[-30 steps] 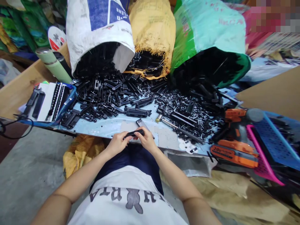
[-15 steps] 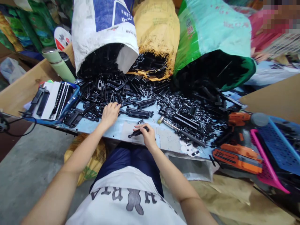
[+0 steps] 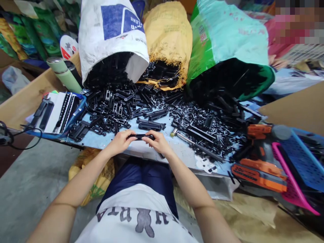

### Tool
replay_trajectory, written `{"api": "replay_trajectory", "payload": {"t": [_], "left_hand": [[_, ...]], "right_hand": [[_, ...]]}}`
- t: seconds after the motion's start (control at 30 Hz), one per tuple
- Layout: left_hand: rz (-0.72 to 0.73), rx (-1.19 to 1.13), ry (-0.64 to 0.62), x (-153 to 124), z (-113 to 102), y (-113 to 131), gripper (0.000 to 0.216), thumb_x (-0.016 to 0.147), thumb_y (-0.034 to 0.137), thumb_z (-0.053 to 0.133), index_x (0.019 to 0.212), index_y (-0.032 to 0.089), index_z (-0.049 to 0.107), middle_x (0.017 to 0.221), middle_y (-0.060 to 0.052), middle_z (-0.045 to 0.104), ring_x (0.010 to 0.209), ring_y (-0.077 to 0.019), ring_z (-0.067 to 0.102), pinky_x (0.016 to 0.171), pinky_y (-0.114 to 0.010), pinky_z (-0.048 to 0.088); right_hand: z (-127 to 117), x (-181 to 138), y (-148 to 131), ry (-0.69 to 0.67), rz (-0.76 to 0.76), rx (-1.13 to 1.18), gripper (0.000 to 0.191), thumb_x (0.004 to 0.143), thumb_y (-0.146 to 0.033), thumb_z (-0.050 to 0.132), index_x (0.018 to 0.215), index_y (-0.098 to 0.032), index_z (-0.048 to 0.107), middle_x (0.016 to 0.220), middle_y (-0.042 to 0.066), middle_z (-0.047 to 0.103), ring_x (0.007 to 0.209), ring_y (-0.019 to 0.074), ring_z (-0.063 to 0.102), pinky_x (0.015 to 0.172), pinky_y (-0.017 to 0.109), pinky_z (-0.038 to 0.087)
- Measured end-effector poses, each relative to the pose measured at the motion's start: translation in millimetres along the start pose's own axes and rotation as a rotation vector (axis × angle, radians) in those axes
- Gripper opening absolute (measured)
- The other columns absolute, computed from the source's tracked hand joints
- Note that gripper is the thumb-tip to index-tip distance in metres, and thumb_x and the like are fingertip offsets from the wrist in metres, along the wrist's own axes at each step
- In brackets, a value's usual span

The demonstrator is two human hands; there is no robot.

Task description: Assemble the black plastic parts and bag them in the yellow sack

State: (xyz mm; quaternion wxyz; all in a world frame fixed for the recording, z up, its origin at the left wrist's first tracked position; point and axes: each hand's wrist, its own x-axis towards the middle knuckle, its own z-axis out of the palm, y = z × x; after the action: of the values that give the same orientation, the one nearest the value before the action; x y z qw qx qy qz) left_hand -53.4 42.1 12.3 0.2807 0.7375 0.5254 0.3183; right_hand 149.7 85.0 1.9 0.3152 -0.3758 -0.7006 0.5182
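Both my hands meet over the near edge of the pale blue tabletop (image 3: 111, 140). My left hand (image 3: 120, 141) and my right hand (image 3: 158, 142) each pinch an end of a long black plastic part (image 3: 140, 136), held level between them. Just beyond my fingers lies a heap of loose black plastic parts (image 3: 121, 106). More of these parts spill from three sacks lying on their sides: a white and blue sack (image 3: 111, 37), a yellow sack (image 3: 168, 37) and a green sack (image 3: 227, 44).
An orange cordless drill (image 3: 258, 148) lies at the right beside blue and pink baskets (image 3: 296, 158). A blue tray with white card and black strips (image 3: 57, 111) sits at the left, with a green flask (image 3: 63, 72) behind it. A metal rod (image 3: 194, 143) lies among small pins.
My left hand reached out to the heap of black parts, then came back to meet my right hand. Both hands now hold a black part between them again.
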Motion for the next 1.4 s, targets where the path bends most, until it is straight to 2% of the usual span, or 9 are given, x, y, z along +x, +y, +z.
{"api": "replay_trajectory", "payload": {"t": [0.5,0.6,0.73,0.83,0.9,1.0,1.17,1.27,1.4], "left_hand": [[0.030,0.042,-0.046,-20.8,21.2,8.8,0.016,0.087,0.030,0.049,0.093,0.020,0.059,0.086,-0.005,0.061,0.081,-0.0179,0.059,0.077,-0.030,0.046],[0.013,0.114,0.019,-22.5,13.3,-3.6,0.014,0.082,0.031,0.054,0.086,0.019,0.060,0.079,-0.003,0.056,0.076,-0.0177,0.057,0.071,-0.030,0.048],[-0.044,0.268,0.014,-14.4,3.4,-16.0,0.005,0.072,0.025,0.055,0.073,0.020,0.057,0.074,-0.001,0.051,0.060,-0.0149,0.052,0.058,-0.027,0.047],[0.005,0.393,-0.077,-2.7,11.1,-12.2,0.007,0.070,0.021,0.053,0.076,0.021,0.056,0.075,-0.002,0.053,0.066,-0.0186,0.056,0.065,-0.032,0.049],[0.041,0.426,-0.113,6.3,23.5,-6.8,0.023,0.072,0.020,0.052,0.094,0.020,0.056,0.082,-0.005,0.058,0.080,-0.0231,0.059,0.074,-0.035,0.049],[0.096,0.392,-0.143,19.1,46.2,-2.9,0.034,0.077,0.019,0.051,0.111,0.019,0.051,0.095,-0.009,0.060,0.094,-0.0256,0.057,0.083,-0.039,0.047],[0.044,0.203,-0.030,23.2,72.8,-6.8,0.028,0.085,0.022,0.046,0.112,0.018,0.052,0.103,-0.010,0.058,0.095,-0.0228,0.057,0.083,-0.037,0.048],[-0.059,0.002,0.050,14.9,77.8,-5.5,0.032,0.087,0.028,0.045,0.117,0.017,0.051,0.103,-0.009,0.055,0.082,-0.0171,0.060,0.071,-0.031,0.051],[-0.180,-0.300,0.087,6.5,83.0,1.1,0.039,0.090,0.036,0.042,0.122,0.016,0.052,0.102,-0.008,0.051,0.053,-0.0058,0.053,0.051,-0.023,0.046]], "right_hand": [[-16.0,-54.4,7.4,0.199,0.038,-0.314,0.027,0.083,-0.047,0.054,0.086,-0.021,0.062,0.063,-0.001,0.058,0.056,0.0139,0.053,0.055,0.026,0.041],[-97.8,-74.9,-7.9,0.667,-0.034,-0.557,0.030,0.089,-0.042,0.044,0.090,-0.019,0.062,0.077,0.004,0.061,0.072,0.0173,0.056,0.068,0.030,0.043],[-269.1,-136.8,-34.3,1.405,0.007,-1.124,0.031,0.093,-0.030,0.037,0.093,-0.009,0.060,0.094,0.016,0.059,0.093,0.0216,0.050,0.084,0.037,0.036],[-376.0,-182.3,-42.8,1.484,0.363,-1.247,0.024,0.090,-0.018,0.044,0.099,-0.002,0.059,0.102,0.023,0.057,0.100,0.0208,0.048,0.083,0.036,0.033],[-406.2,-191.8,-39.9,1.421,0.528,-1.244,0.031,0.083,-0.018,0.056,0.107,0.000,0.056,0.108,0.026,0.056,0.106,0.0216,0.047,0.083,0.037,0.033],[-368.8,-170.0,-26.0,1.299,0.348,-1.245,0.040,0.081,-0.022,0.060,0.115,-0.002,0.053,0.114,0.027,0.055,0.110,0.0228,0.046,0.086,0.038,0.032],[-159.9,-95.8,10.2,0.592,-0.026,-0.961,0.024,0.086,-0.032,0.054,0.099,-0.015,0.065,0.095,0.013,0.066,0.087,0.0197,0.057,0.079,0.031,0.041],[-58.6,-56.4,32.4,0.309,-0.051,-0.882,0.048,0.076,-0.043,0.066,0.118,-0.019,0.059,0.107,0.012,0.064,0.099,0.0245,0.055,0.086,0.035,0.042],[-15.3,-25.3,49.8,0.209,0.064,-0.492,0.042,0.088,-0.037,0.050,0.125,-0.019,0.054,0.109,0.012,0.062,0.095,0.0225,0.058,0.085,0.038,0.046]]}}
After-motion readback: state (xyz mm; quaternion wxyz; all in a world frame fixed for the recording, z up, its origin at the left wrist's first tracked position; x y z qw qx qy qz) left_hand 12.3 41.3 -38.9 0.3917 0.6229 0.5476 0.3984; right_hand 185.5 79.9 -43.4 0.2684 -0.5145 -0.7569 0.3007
